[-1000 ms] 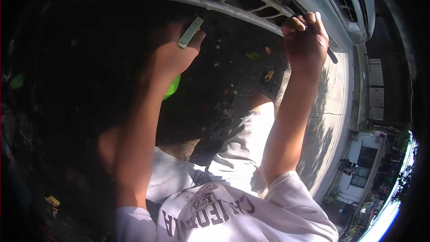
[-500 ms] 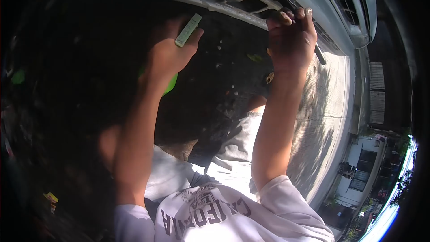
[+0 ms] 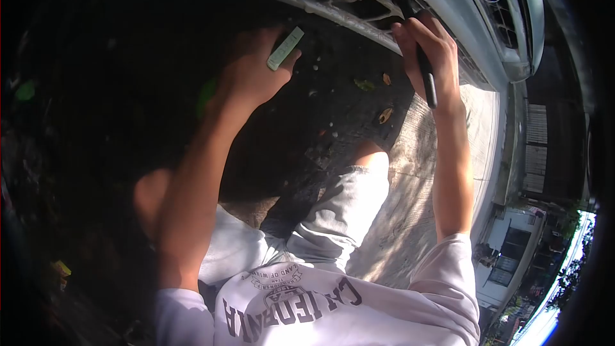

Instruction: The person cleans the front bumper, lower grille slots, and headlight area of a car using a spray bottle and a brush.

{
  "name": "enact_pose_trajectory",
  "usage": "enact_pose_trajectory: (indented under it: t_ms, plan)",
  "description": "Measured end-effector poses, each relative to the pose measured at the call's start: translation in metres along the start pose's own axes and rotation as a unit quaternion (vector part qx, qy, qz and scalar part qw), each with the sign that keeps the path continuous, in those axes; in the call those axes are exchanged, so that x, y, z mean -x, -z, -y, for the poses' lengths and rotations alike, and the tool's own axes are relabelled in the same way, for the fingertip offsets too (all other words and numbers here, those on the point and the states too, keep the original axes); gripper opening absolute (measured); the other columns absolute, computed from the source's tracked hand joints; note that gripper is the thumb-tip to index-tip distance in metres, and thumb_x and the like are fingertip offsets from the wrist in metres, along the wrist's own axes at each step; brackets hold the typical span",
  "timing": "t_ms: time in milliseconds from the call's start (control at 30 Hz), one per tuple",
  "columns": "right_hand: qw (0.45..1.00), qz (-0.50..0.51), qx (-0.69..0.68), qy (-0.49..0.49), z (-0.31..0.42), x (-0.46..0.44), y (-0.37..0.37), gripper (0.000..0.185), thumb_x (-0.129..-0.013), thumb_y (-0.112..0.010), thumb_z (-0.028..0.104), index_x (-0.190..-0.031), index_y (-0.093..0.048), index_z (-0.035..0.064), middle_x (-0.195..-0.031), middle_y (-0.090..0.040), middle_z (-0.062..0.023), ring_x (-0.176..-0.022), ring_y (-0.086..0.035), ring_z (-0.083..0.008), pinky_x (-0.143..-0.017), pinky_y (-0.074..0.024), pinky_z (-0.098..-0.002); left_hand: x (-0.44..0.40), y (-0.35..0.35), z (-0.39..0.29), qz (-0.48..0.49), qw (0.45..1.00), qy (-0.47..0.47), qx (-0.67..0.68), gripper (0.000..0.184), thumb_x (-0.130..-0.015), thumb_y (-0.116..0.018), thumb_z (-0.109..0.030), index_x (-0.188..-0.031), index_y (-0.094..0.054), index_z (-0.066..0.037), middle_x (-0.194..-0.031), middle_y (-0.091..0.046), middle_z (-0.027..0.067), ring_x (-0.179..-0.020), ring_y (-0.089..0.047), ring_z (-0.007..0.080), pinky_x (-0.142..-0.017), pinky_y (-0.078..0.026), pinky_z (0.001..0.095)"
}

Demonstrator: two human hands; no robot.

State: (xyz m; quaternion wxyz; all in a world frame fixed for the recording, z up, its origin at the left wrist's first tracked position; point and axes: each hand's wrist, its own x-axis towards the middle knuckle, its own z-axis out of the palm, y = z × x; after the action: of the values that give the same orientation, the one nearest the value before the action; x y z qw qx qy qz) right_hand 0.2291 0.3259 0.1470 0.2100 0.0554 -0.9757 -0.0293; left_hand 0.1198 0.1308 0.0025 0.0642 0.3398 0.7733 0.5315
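The right hand was closed around the dark handle of a tool, at the lower openings of the car's bumper. The bumper's edge ran slantwise across the top of the view, leaving little room around the right hand's fingers. The left hand was apart from that edge, over shaded ground. Between the hands lay open ground with a few leaves; a bent knee bounded it on the near side.

The tool's long axis slanted up and leftward in the view, its reddish head toward the car and its butt end toward the wearer; contact at the head could not be made out. The left hand gripped a pale green block, its long axis slanting up and rightward.
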Motion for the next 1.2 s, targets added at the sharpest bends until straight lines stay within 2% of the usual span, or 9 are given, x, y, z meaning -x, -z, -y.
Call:
enact_pose_trajectory:
  t_ms: [100,333,500,700,867,933,967,1033,1200]
  plan:
    - [0.995,0.044,0.010,-0.088,-0.031,0.019,0.026,0.014,-0.088,-0.067,0.007,-0.076,-0.061,0.0020,-0.070,-0.056,-0.0117,-0.064,-0.054,-0.0308,-0.062,-0.0439,-0.0410,0.004,-0.009,0.011,-0.062,0.998,-0.017,-0.014,0.019,-0.087,-0.069,-0.018,-0.099,-0.067,-0.003,-0.082,-0.069,0.0168,-0.073,-0.067,0.0344,-0.064,-0.050,0.0389]
    - [0.993,0.099,-0.022,0.053,-0.011,-0.017,0.020,0.006,-0.084,-0.069,0.001,-0.085,-0.063,0.0031,-0.073,-0.056,-0.0119,-0.070,-0.053,-0.0318,-0.064,-0.0430,-0.0399,0.000,-0.008,0.003,0.009,0.999,-0.024,0.026,0.020,-0.086,-0.069,-0.017,-0.098,-0.066,-0.002,-0.085,-0.069,0.0176,-0.081,-0.068,0.0365,-0.071,-0.050,0.0425]
    - [0.993,0.100,0.038,0.053,-0.058,0.022,0.040,0.008,-0.082,-0.072,0.001,-0.084,-0.065,0.0027,-0.072,-0.055,-0.0118,-0.069,-0.056,-0.0295,-0.064,-0.0438,-0.0410,0.017,0.000,-0.009,-0.084,0.996,-0.032,-0.017,0.021,-0.081,-0.067,-0.011,-0.101,-0.067,-0.004,-0.084,-0.069,0.0174,-0.082,-0.069,0.0344,-0.072,-0.052,0.0415]
    - [0.985,0.101,-0.053,0.133,-0.029,-0.019,0.021,0.007,-0.082,-0.071,0.001,-0.084,-0.065,0.0017,-0.073,-0.057,-0.0112,-0.067,-0.053,-0.0291,-0.061,-0.0438,-0.0391,0.006,-0.005,0.004,0.034,0.999,-0.022,-0.005,0.029,-0.078,-0.065,-0.010,-0.106,-0.067,-0.002,-0.093,-0.070,0.0203,-0.088,-0.067,0.0391,-0.076,-0.053,0.0415]
    - [0.996,0.084,-0.023,-0.012,-0.067,0.028,0.035,0.004,-0.088,-0.065,0.002,-0.086,-0.064,-0.0012,-0.075,-0.056,-0.0138,-0.072,-0.057,-0.0305,-0.064,-0.0461,-0.0360,0.013,0.006,-0.008,0.085,0.996,0.031,0.012,0.028,-0.079,-0.067,-0.012,-0.105,-0.066,-0.001,-0.088,-0.068,0.0222,-0.087,-0.065,0.0435,-0.073,-0.052,0.0429]
    - [0.997,0.070,-0.015,0.017,-0.052,0.013,0.022,0.011,-0.092,-0.064,0.007,-0.085,-0.062,-0.0013,-0.074,-0.056,-0.0146,-0.069,-0.056,-0.0311,-0.063,-0.0446,-0.0352,0.022,-0.014,-0.002,-0.107,0.994,-0.012,-0.014,0.026,-0.081,-0.068,-0.013,-0.104,-0.066,-0.001,-0.085,-0.067,0.0228,-0.086,-0.063,0.0452,-0.074,-0.052,0.0439]
    - [0.995,0.049,-0.081,0.028,-0.039,-0.001,0.010,0.017,-0.095,-0.063,0.011,-0.084,-0.061,-0.0015,-0.074,-0.056,-0.0154,-0.068,-0.056,-0.0289,-0.061,-0.0429,-0.0346,0.018,-0.010,-0.003,-0.106,0.994,-0.014,-0.014,0.026,-0.081,-0.068,-0.013,-0.104,-0.066,-0.001,-0.085,-0.067,0.0228,-0.086,-0.063,0.0452,-0.074,-0.052,0.0439]
    - [0.973,0.106,-0.186,-0.086,-0.028,-0.013,0.008,0.023,-0.099,-0.061,0.017,-0.086,-0.061,-0.0030,-0.078,-0.061,-0.0134,-0.070,-0.060,-0.0220,-0.065,-0.0458,-0.0313,0.008,0.005,-0.003,0.115,0.993,0.017,-0.018,0.027,-0.083,-0.070,-0.017,-0.105,-0.065,-0.001,-0.084,-0.067,0.0219,-0.086,-0.064,0.0446,-0.076,-0.052,0.0449]
    - [0.949,0.090,-0.205,-0.221,-0.066,0.028,0.033,0.025,-0.101,-0.056,0.017,-0.094,-0.064,-0.0060,-0.086,-0.068,-0.0100,-0.082,-0.065,-0.0134,-0.078,-0.0517,-0.0277,0.023,0.001,0.004,0.024,0.999,-0.028,-0.034,0.027,-0.084,-0.071,-0.019,-0.104,-0.065,-0.001,-0.084,-0.067,0.0218,-0.084,-0.063,0.0442,-0.074,-0.052,0.0443]
